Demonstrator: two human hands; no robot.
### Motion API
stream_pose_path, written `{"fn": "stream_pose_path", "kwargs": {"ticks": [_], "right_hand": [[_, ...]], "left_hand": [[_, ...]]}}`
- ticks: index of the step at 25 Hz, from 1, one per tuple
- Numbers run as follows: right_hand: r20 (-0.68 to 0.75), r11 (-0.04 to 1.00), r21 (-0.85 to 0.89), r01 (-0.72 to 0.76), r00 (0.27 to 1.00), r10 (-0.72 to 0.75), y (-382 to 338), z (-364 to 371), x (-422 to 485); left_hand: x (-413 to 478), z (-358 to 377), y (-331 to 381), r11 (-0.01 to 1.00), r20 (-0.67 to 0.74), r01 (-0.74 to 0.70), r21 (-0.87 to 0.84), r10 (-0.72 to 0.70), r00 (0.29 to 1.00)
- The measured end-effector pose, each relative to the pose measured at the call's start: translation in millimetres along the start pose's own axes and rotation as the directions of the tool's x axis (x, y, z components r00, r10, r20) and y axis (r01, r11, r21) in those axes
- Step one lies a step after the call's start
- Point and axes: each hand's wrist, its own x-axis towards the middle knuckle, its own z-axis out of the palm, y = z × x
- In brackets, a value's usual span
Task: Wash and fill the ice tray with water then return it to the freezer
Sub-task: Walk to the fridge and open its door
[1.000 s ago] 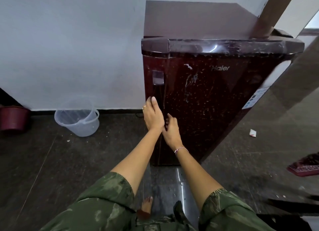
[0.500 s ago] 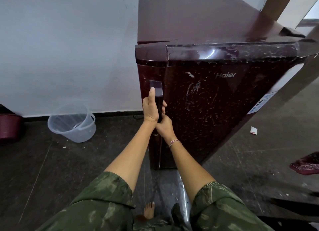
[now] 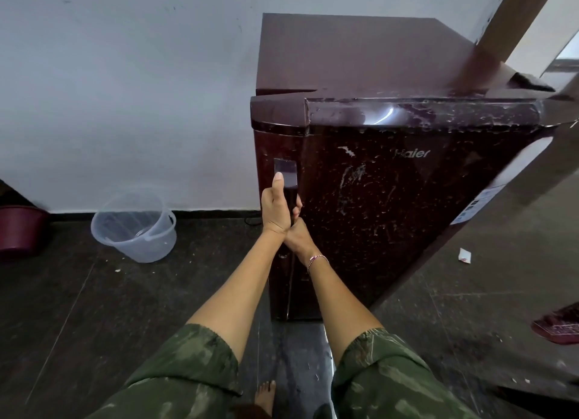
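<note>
The fridge stands upright with its back to the white wall and its door facing the person. Its long handle runs vertically down the door's left edge. The left hand is wrapped round the handle, thumb pointing up along it. The right hand grips the same handle just below and touches the left wrist. Whether the door has left its seal cannot be told. To the fridge's left, dark floor lies open as far as a clear plastic bucket by the wall, with a red tub beyond it. On the right, a slanting wooden beam crosses the fridge's top corner. A paper scrap lies on the floor there.
</note>
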Motion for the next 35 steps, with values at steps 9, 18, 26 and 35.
{"fn": "stream_pose_path", "kwargs": {"ticks": [9, 18, 26, 35], "right_hand": [[-0.033, 0.996, 0.089, -0.023, 0.999, 0.026, 26.7, -11.9, -96.8], [-0.126, 0.995, 0.072, 0.074, 0.990, -0.065, 49.1, -35.4, -185.5], [-0.310, 0.975, 0.124, 0.184, 0.941, -0.138, 64.2, -59.4, -255.0], [-0.388, 0.666, -0.463, 0.585, 0.542, -0.745, -83.3, -74.2, -296.0]], "left_hand": [[-108.1, 21.9, 4.0, 0.963, -0.329, -0.056, 0.264, 0.144, 0.933], [-199.2, 35.2, 12.6, 0.940, -0.442, 0.087, 0.331, 0.073, 0.894], [-244.2, 46.7, 10.7, 0.943, -0.212, -0.041, 0.330, 0.117, 0.970], [-286.3, 62.4, 11.9, 0.850, -0.201, -0.057, 0.523, 0.188, 0.961]]}}
